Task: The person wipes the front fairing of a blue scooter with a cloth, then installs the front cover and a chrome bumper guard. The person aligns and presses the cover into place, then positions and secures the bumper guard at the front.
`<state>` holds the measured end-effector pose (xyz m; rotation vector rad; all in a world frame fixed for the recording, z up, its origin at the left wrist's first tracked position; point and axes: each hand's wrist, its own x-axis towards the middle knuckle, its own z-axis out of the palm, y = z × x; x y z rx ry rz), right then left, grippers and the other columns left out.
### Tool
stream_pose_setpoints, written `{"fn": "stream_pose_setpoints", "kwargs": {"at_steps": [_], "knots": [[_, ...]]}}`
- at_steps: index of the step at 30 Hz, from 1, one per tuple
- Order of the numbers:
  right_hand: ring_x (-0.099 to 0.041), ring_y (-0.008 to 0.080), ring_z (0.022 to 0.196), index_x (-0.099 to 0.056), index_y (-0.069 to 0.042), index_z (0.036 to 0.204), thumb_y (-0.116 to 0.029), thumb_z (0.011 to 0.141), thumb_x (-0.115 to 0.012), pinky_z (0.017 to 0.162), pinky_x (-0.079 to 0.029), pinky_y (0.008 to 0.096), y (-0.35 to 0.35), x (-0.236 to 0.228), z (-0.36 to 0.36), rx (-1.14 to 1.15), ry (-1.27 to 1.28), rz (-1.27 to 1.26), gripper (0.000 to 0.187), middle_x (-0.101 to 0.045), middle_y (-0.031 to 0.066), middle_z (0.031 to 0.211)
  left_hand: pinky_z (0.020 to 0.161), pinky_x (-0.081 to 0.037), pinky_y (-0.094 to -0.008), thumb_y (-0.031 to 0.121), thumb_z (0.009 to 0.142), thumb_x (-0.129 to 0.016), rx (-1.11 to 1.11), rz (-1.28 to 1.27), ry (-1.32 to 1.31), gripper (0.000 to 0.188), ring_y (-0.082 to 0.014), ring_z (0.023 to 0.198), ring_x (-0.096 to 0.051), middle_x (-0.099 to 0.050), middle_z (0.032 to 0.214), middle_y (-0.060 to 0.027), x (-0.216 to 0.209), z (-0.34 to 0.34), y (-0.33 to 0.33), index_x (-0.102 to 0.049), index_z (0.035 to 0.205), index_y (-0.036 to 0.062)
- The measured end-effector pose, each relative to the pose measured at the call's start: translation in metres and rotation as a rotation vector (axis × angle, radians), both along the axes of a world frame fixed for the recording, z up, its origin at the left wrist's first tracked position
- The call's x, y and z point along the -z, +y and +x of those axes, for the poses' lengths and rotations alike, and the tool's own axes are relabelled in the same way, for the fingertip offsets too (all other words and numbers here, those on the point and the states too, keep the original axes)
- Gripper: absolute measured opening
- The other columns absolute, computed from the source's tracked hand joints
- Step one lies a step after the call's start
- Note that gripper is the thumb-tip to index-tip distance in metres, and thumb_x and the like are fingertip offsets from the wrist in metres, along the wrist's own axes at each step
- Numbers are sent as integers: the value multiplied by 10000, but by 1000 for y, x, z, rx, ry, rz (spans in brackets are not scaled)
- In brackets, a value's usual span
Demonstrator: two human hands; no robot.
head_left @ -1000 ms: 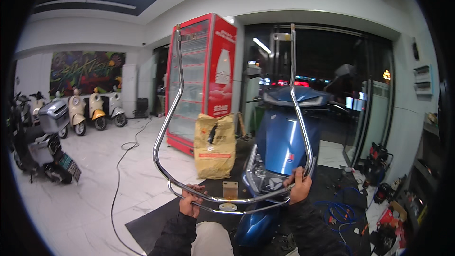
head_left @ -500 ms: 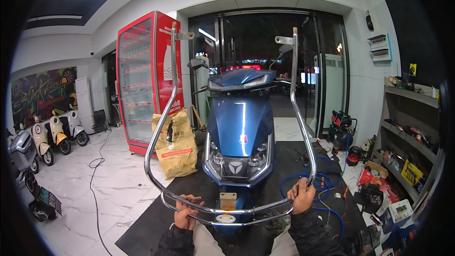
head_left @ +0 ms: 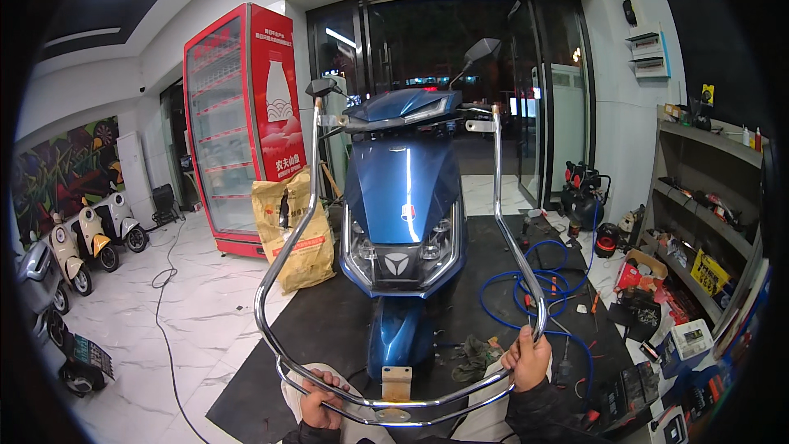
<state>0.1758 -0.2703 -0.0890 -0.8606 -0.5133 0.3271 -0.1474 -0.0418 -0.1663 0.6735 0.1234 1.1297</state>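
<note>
A chrome tubular bumper guard spans the front of a blue electric scooter, its two long arms rising on either side of the front panel. My left hand is closed around the lower rails, left of a small rusty bracket plate. Gripping the lower right bend, my right hand has its thumb along the tube. Flat tabs near the upper ends lie level with the handlebar area. Whether the ends touch the scooter, I cannot tell.
A black mat lies under the scooter. Blue hose coils at right, near a dark cloth. A yellow sack leans by a red drinks fridge. Grey shelving and scattered tools line the right side.
The bumper guard has tilted forward and come down, its upper ends dropping toward the scooter's handlebar. Both hands have moved slightly lower with it, and the view has shifted.
</note>
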Motion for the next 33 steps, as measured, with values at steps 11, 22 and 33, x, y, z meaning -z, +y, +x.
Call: {"fn": "stream_pose_setpoints", "kwargs": {"at_steps": [11, 22, 33], "knots": [[-378, 76, 489, -479, -170, 940, -317, 1138, -687, 450, -337, 281, 25, -85, 38, -158, -10, -59, 322, -414, -49, 663, 850, -541, -489, 66, 864, -628, -40, -77, 153, 264, -212, 899, -582, -542, 940, -21, -82, 11, 8, -550, 1102, 149], [-422, 85, 511, -485, -154, 931, -300, 1116, -720, 468, -388, 290, 61, -189, 93, -219, -84, -29, 333, -461, -37, 701, 809, -566, -465, 189, 980, -655, 15, 15, 199, 113, -192, 817, -578, -540, 852, -16, -182, 50, 51, -571, 944, 121], [-498, 78, 534, -591, -113, 948, -328, 1100, -746, 501, -476, 289, 91, -267, 137, -296, -145, -56, 306, -540, -46, 720, 754, -568, -414, 357, 1060, -731, 3, 154, 213, 280, -164, 763, -584, -542, 824, 3, -293, 46, 51, -560, 1004, 142]]}}
